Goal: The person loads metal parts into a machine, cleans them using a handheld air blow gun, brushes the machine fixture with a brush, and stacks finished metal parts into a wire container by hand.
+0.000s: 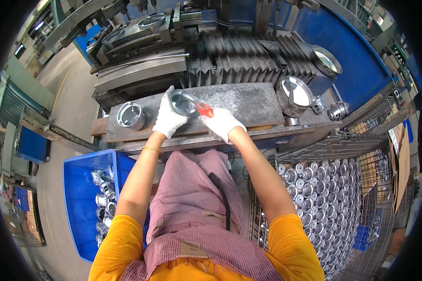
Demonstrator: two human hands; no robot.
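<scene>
My left hand (169,117), in a white glove, grips a round, hollow silver metal casting (183,102) by its left side above the dark metal work plate (239,99). The open top of the casting faces up. In my right hand (223,123), also gloved, is a red-handled tool (204,110), with its handle end held close to the casting's right rim. The tool's working end is too small to make out. To the left of my left hand, another round metal casting (131,116) rests on the plate.
Machine bellows (239,56) and metal fixtures lie behind the plate. At right stand a pot of white liquid (297,97) with a handled utensil in it and another metal pan (327,61). A blue bin (83,229) holds castings at lower left; a wire basket (375,164) and stacked castings (321,201) are at right.
</scene>
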